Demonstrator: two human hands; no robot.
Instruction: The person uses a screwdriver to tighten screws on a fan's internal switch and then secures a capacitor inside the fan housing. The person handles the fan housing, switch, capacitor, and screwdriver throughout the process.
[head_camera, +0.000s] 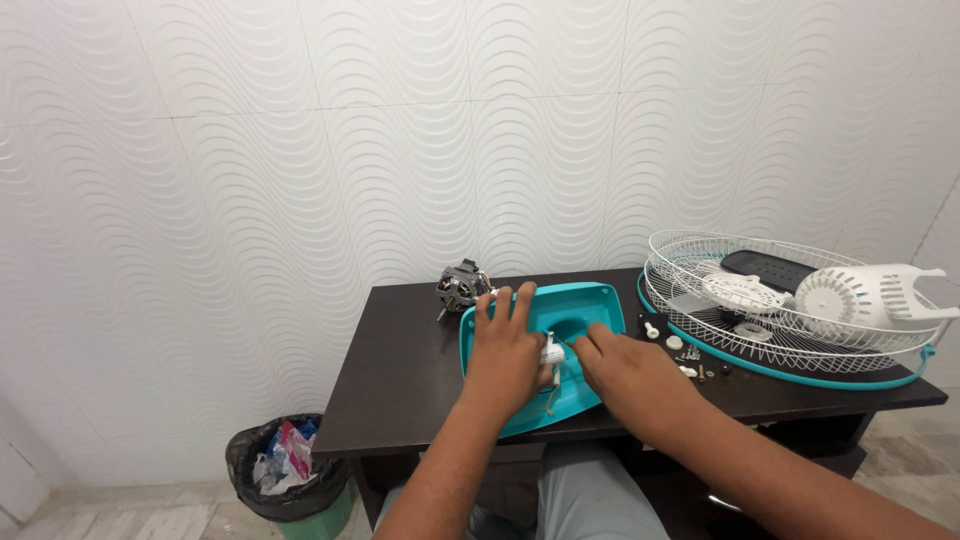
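My left hand (510, 352) lies flat, fingers (502, 305) spread, on the teal fan base shell (585, 305) at the frame's centre. My right hand (628, 372) pinches a small white switch part (552, 353) inside it. Upper left of the shell sits the fan motor (461, 287); at right, white fan grilles (790, 310) hold a white motor cover (875, 295). Loose screws (692, 354) dot the bench (400, 375). At lower left, a black bin (285, 470) holds plastic waste.

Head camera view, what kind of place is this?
Probably a home or small repair corner: a dark table against a white wavy-tiled wall, with fan grilles, a bare motor and loose screws spread out.
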